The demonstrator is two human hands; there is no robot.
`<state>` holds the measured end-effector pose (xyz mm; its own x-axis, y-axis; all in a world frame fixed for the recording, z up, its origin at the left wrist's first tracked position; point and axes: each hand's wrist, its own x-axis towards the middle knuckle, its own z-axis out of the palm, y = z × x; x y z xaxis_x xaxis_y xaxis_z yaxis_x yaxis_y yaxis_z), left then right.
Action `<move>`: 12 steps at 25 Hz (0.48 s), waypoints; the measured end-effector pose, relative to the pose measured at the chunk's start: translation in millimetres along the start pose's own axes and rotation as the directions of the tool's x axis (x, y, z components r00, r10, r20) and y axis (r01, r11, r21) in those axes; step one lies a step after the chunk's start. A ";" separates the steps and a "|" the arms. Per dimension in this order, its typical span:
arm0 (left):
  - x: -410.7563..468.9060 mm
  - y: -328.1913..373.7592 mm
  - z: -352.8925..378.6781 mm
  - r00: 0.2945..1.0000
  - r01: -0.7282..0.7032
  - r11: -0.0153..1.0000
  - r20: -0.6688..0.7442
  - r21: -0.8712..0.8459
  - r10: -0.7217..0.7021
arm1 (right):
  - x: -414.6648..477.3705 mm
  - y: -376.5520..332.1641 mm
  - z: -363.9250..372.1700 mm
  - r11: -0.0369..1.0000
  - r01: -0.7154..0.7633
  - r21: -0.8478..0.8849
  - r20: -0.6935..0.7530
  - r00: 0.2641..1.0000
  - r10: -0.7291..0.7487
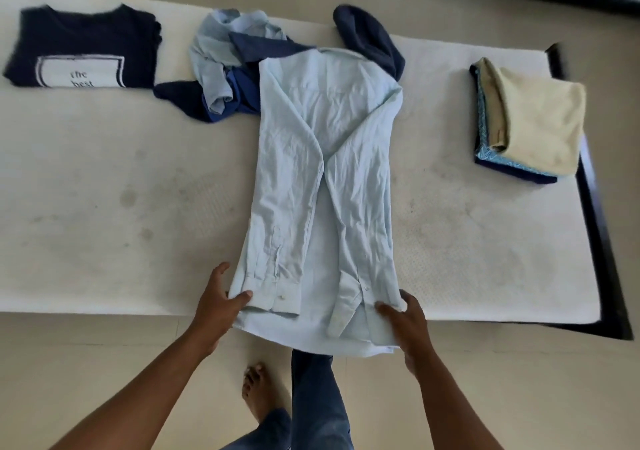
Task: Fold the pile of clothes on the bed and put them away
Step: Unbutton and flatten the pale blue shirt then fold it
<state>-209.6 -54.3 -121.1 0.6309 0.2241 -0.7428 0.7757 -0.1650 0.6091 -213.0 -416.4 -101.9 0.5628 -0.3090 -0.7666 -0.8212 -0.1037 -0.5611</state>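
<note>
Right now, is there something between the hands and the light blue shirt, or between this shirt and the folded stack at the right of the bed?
No. The left hand and the right hand pinch the light blue shirt at its near edge. Between shirt and folded stack only bare mattress shows.

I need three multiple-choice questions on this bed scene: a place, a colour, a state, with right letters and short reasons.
1. Where is the folded stack?
A) at the right end of the mattress
B) on the floor
C) on a chair

2. What colour is its top piece?
A) red
B) cream
C) black

3. How do the sleeves of the light blue shirt lie?
A) spread sideways
B) folded in over the body
C) rolled up

1 A: it lies by the right edge.
2 B: cream cloth lies on top.
3 B: both cuffs rest on the shirt, whose hem the left hand and right hand grip.
</note>
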 end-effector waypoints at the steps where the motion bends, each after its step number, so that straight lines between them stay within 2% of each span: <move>1: -4.9 19.2 -5.9 0.999 0.006 0.999 0.050 -0.052 -0.003 | -7.9 -15.8 -3.9 1.000 -0.012 0.012 0.003 1.000 0.012; 3: -5.1 66.6 -16.5 0.990 0.057 0.985 0.135 -0.166 -0.035 | -5.8 -47.1 -12.6 0.999 -0.033 0.023 0.052 0.998 0.032; 5: 9.9 118.7 -23.2 0.977 0.115 0.978 0.200 -0.173 -0.079 | 16.3 -87.5 -20.8 0.996 -0.087 0.034 0.110 0.991 0.083; 6: 26.8 145.1 -24.0 0.975 0.126 0.980 0.204 -0.157 -0.092 | 36.6 -114.1 -20.9 0.983 -0.153 0.105 0.153 0.979 0.136; 8: 75.8 198.5 -20.3 0.978 0.158 0.964 0.166 -0.213 -0.124 | 80.3 -175.1 -15.2 0.932 -0.192 0.309 0.186 0.973 0.139; 9: 102.2 222.5 -16.1 0.979 0.181 0.932 0.150 -0.314 -0.140 | 103.7 -206.3 -8.3 0.855 -0.232 0.464 0.207 0.967 0.150; 10: 127.3 246.1 -11.5 0.980 0.191 0.869 0.143 -0.457 -0.141 | 124.9 -233.9 4.0 0.802 -0.183 0.568 0.137 0.982 0.127; 12: 173.4 277.9 -2.1 0.987 0.159 0.708 0.091 -0.688 -0.133 | 171.0 -269.7 22.8 0.781 -0.113 0.614 0.053 0.993 0.102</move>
<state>115.4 -59.3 -80.1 0.5207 0.1555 -0.8395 0.6397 0.5801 0.5042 106.9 -419.7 -88.7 0.4801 -0.2679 -0.8353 -0.6472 0.5346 -0.5435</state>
